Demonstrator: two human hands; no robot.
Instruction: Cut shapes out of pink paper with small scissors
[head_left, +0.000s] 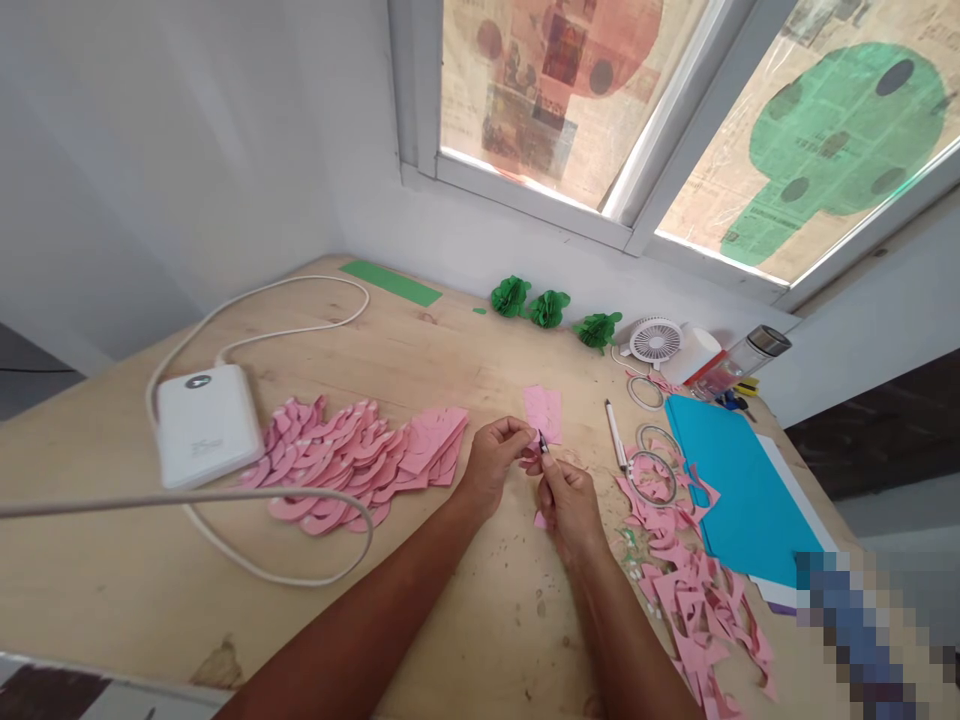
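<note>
My left hand has thumb and forefinger pinched together on a small pink paper piece, held over the middle of the table, well in from its near edge. My right hand is curled closed around a small dark-tipped tool; most of it hides in my grip, so I cannot tell its kind. I likely pinch the paper this close to the tip so that it cannot slip or bend away.

A pink sheet lies just beyond my fingertips, probably for easy reach. The overlapping pink cut-outs lie towards the table's left edge, while loose pink scraps run down its right side; I take that split as a way to avoid mixing them. Three green paper flowers sit along the far edge, seemingly out of my elbows' way.
</note>
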